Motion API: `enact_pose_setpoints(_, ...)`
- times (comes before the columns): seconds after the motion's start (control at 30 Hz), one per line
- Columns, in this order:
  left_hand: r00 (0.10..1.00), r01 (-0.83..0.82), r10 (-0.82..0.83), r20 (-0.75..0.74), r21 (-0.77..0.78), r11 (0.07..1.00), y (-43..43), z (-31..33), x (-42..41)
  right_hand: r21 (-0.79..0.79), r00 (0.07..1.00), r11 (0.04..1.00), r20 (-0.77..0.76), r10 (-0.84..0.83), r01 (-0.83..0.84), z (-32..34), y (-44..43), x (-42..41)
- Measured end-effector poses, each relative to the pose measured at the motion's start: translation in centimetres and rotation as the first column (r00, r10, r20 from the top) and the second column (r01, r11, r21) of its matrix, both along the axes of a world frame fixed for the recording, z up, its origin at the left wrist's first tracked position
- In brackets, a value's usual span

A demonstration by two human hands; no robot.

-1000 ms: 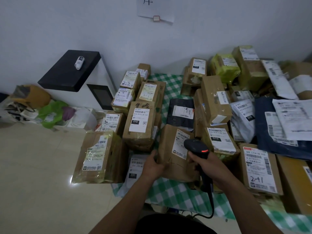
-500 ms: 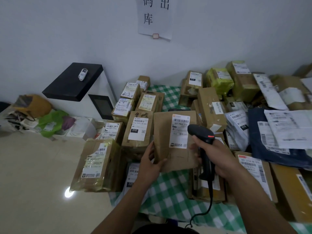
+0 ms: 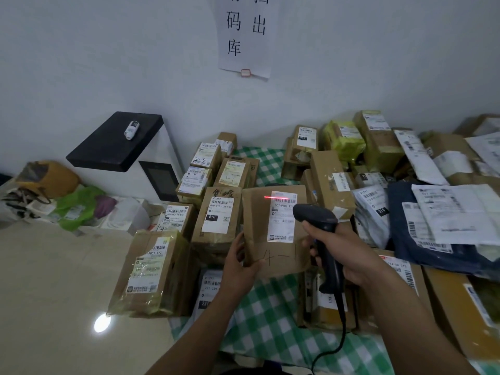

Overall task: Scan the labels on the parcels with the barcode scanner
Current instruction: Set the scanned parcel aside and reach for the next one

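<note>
My left hand [image 3: 239, 262] grips the lower left edge of a flat brown paper parcel [image 3: 257, 228] and holds it upright facing me, above the green checked cloth [image 3: 270, 320]. Its white label [image 3: 282, 216] carries a red scan line across the top barcode. My right hand [image 3: 349, 253] grips the handle of the black corded barcode scanner [image 3: 316, 217], whose head points at that label from the right. "4-1" is handwritten below the label.
Many labelled cardboard boxes [image 3: 219, 212] and mailer bags [image 3: 433, 239] crowd the table left, behind and right. A tape-wrapped parcel [image 3: 151, 272] overhangs the left edge. A black-topped white machine [image 3: 116, 142] stands at the wall, bags [image 3: 78, 204] beside it on the floor.
The left hand has lifted the brown parcel from the pile and tilted it upright. The scanner has come up level with the label, and a red scan line now shows on it.
</note>
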State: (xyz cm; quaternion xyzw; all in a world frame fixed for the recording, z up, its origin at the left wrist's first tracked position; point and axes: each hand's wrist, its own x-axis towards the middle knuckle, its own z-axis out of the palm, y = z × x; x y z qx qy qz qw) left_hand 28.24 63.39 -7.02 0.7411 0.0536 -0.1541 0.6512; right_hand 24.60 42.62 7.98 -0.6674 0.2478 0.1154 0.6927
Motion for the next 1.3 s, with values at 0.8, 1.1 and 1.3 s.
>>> enact_pose_setpoints(0.8, 0.994, -0.103, 0.106, 0.012, -0.160, 0.982, 0.1, 5.8, 3.9, -0.015, 0.987, 0.999, 0.156, 0.032, -0.030, 1.2, 1.0, 3.1)
enact_pose_setpoints(1.1, 0.970, -0.244, 0.244, -0.022, -0.050, 0.968, 6.8, 12.4, 16.7, -0.024, 0.980, 0.993, 0.160, 0.122, -0.119, 2.3, 5.4, 9.5)
enact_pose_setpoints(1.3, 0.987, -0.154, 0.160, -0.032, 0.136, 0.979, 10.8, 12.5, 24.0, -0.073, 0.985, 0.988, 0.096, 0.143, -0.136, 1.2, 8.4, 14.3)
